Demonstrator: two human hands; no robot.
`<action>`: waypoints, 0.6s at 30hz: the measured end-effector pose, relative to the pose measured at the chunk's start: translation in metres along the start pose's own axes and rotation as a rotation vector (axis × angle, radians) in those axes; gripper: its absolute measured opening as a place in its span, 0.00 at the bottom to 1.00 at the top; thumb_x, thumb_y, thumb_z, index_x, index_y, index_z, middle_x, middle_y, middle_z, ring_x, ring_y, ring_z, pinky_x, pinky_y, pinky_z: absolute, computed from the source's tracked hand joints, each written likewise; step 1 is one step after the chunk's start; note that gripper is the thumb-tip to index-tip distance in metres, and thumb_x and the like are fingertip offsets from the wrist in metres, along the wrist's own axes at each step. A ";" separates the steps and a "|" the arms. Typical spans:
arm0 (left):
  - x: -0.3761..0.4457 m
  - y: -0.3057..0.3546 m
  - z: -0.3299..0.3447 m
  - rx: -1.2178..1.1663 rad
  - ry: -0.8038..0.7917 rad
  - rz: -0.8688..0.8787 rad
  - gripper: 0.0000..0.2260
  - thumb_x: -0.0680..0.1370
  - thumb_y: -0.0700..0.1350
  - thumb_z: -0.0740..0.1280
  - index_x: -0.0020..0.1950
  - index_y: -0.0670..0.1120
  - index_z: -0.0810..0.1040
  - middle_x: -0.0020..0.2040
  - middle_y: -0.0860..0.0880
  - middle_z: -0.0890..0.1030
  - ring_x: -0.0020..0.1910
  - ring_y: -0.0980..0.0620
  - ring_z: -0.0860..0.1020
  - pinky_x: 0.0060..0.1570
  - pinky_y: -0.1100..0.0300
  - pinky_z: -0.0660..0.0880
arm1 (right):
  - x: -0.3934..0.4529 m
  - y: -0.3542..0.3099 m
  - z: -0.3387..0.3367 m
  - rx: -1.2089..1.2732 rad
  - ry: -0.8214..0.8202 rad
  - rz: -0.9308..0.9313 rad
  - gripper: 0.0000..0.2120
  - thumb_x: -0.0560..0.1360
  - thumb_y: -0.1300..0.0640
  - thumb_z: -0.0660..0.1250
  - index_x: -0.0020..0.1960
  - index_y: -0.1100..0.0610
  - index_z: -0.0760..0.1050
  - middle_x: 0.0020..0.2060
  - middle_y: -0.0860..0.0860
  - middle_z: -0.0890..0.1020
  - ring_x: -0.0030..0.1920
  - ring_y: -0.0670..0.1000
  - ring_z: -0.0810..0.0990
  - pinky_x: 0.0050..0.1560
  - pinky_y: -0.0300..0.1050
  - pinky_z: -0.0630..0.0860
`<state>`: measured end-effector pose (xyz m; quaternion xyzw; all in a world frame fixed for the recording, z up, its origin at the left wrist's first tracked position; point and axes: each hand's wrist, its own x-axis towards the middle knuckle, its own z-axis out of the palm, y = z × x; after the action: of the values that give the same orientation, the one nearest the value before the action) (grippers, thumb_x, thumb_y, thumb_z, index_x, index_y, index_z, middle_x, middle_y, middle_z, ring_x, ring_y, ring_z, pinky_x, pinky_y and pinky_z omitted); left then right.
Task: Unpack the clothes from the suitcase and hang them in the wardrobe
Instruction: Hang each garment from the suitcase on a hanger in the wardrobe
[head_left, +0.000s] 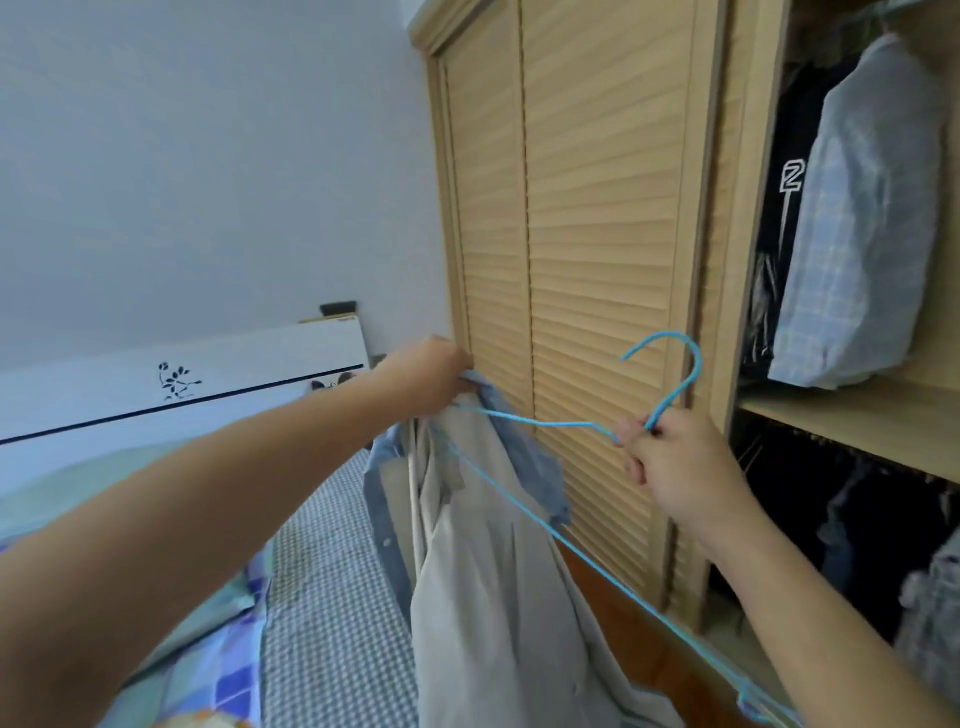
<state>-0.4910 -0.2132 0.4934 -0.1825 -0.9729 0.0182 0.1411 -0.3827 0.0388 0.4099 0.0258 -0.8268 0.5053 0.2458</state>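
Observation:
A pale grey shirt (493, 597) with a blue denim collar and placket hangs in front of me, over the bed's edge. My left hand (426, 376) grips the shirt at its collar and holds it up. My right hand (670, 462) pinches the neck of a light blue wire hanger (670, 389), just under its hook. One hanger arm runs left into the shirt's collar; the other runs down to the lower right. The wardrobe (597, 234) stands straight ahead, its slatted doors closed on the left. No suitcase is in view.
The wardrobe's open section (852, 415) at right holds a hung light checked shirt (862, 234), a black garment (795, 197) and darker clothes below a wooden shelf. A bed with a checked cover (332, 597) lies at lower left, with a white headboard (182, 384) behind.

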 end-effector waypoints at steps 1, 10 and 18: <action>-0.004 0.000 0.001 -0.024 0.020 -0.007 0.12 0.82 0.54 0.65 0.43 0.49 0.76 0.50 0.42 0.82 0.53 0.40 0.80 0.50 0.51 0.75 | -0.003 -0.003 0.007 -0.091 -0.057 -0.020 0.17 0.78 0.56 0.68 0.31 0.58 0.74 0.23 0.50 0.76 0.34 0.58 0.78 0.40 0.50 0.72; -0.031 0.052 0.016 -0.594 0.128 -0.144 0.13 0.82 0.49 0.66 0.43 0.42 0.82 0.37 0.45 0.80 0.40 0.47 0.77 0.30 0.62 0.66 | -0.010 0.010 0.035 -0.085 -0.020 -0.011 0.17 0.79 0.55 0.67 0.32 0.55 0.73 0.23 0.48 0.77 0.33 0.55 0.79 0.37 0.47 0.71; -0.061 0.068 0.008 -0.534 0.051 0.160 0.10 0.81 0.52 0.68 0.49 0.47 0.84 0.43 0.49 0.83 0.43 0.52 0.80 0.46 0.55 0.75 | -0.029 0.040 0.034 0.117 0.066 -0.019 0.18 0.79 0.61 0.68 0.30 0.54 0.73 0.22 0.48 0.78 0.25 0.44 0.75 0.33 0.36 0.68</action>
<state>-0.4151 -0.1714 0.4634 -0.2898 -0.9218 -0.2324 0.1105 -0.3821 0.0232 0.3523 0.0315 -0.7870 0.5510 0.2757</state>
